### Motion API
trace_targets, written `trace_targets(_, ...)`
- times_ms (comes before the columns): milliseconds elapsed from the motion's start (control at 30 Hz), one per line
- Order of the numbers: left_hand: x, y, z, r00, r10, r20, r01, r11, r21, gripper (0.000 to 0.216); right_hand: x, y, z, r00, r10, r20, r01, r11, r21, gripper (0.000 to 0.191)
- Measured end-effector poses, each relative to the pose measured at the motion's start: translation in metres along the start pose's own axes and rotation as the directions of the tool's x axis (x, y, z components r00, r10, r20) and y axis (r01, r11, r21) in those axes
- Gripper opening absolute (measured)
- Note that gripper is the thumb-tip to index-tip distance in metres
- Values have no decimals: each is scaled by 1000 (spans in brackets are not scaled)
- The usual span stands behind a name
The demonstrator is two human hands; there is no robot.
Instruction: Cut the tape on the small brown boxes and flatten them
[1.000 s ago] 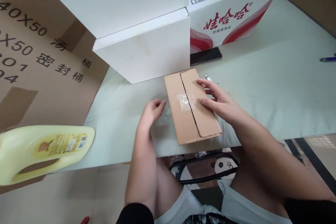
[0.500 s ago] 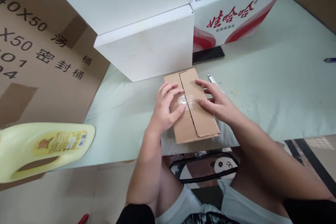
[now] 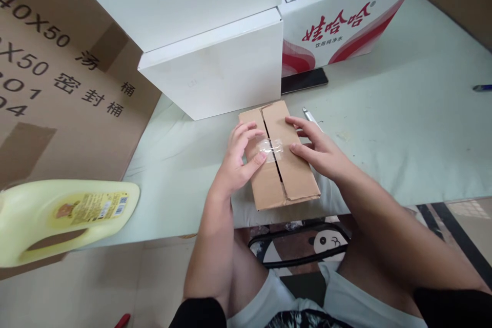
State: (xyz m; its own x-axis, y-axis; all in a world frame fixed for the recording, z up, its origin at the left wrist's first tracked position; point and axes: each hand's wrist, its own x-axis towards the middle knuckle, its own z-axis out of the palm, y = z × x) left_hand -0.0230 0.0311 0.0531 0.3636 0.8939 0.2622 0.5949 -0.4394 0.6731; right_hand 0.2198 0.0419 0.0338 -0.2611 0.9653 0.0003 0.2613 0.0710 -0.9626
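Note:
A small brown cardboard box (image 3: 295,179) lies on the pale green table (image 3: 384,128), right at its near edge. The two top flaps are closed, and a short strip of clear tape (image 3: 273,147) crosses the seam. My left hand (image 3: 239,156) rests on the left flap with its fingers bent. Thumb and fingertips pinch at the left end of the tape, which looks slightly lifted. My right hand (image 3: 321,151) lies flat on the right flap with fingers stretched out, pressing it down.
Stacked white boxes (image 3: 215,66) stand just behind the small box, with a red-and-white printed carton (image 3: 346,15) to their right. A black phone (image 3: 303,81) and a pen (image 3: 310,115) lie close by. To the left are a large brown carton (image 3: 65,77) and a yellow jug (image 3: 57,218).
My left hand moved from the table onto the box's left flap and closed its fingers at the tape. The right hand stayed flat on the right flap.

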Motion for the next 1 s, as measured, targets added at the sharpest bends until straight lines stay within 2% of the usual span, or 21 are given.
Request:
trace_targets(100, -2, 0, 0, 999, -32, 40, 32, 999, -5, 40, 0, 0, 2, 1000, -8, -15, 8, 1000, -1, 61)
trace_targets(267, -1, 5, 1, 994, -73, 86, 65, 994, 90, 39, 3, 10, 3, 998, -61, -33, 62, 998, 22, 57)
trace_targets(333, -1, 6, 2, 994, -82, 75, 72, 990, 122, 39, 8, 21, -2, 990, -64, -123, 65, 998, 6, 52)
trace_targets(400, -1, 6, 2, 994, -85, 66, 76, 989, 130, 39, 15, 35, -10, 961, -40, -273, -2, 989, -150, 49)
trace_targets(467, -1, 5, 3, 995, -83, 63, 75, 990, 120, 39, 20, 49, -18, 925, -26, -378, -141, 902, -407, 49)
trace_targets(533, -2, 4, 4, 995, -75, 61, 68, 992, 110, 39, 23, 59, -25, 925, -9, -380, -246, 747, -617, 50)
trace_targets(633, -1, 4, 5, 997, -63, 47, 57, 992, 112, 38, 24, 61, -27, 947, 27, -320, -279, 567, -775, 50)
trace_targets(700, -2, 5, 5, 997, -62, 43, 57, 992, 113, 38, 23, 55, -25, 952, 56, -301, -284, 526, -801, 51)
trace_targets(767, -2, 7, 5, 997, -67, 45, 61, 992, 114, 39, 23, 46, -24, 945, 103, -310, -312, 570, -760, 56)
trace_targets(833, -3, 9, 5, 996, -74, 42, 68, 990, 126, 39, 24, 39, -24, 927, 147, -344, -348, 681, -644, 59)
trace_targets(933, -3, 13, 7, 997, -71, 25, 66, 988, 143, 39, 25, 30, -27, 899, 171, -403, -303, 908, -289, 57)
trace_targets(1000, -4, 16, 10, 997, -72, 19, 68, 986, 150, 40, 25, 22, -29, 889, 132, -438, -141, 990, 12, 52)
